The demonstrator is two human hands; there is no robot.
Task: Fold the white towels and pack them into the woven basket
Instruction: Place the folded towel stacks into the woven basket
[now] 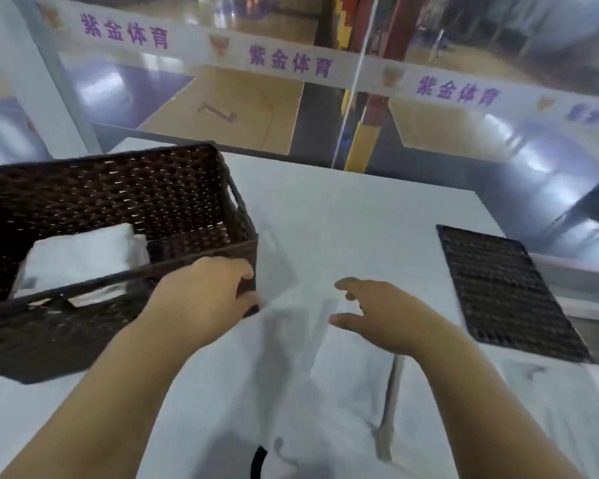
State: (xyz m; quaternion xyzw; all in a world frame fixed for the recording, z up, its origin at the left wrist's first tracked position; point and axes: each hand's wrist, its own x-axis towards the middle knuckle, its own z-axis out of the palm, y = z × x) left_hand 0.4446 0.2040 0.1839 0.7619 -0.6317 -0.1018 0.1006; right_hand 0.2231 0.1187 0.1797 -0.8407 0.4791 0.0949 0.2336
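Head view, starting at the left: the dark woven basket (111,216) sits on the white table (377,216) with one folded white towel (80,257) already lying inside, near its front wall. Beside the basket's near corner, the left hand (208,288) pinches an edge of a loose white towel (291,357), lifting it off the table. To the right, the right hand (377,316) hovers with fingers spread, gripping nothing. Folding looks just begun; next it probably needs that free hand on the opposite edge. Further right lies a woven lid (505,292). Purple banner (291,62) text reads 紫金体育.
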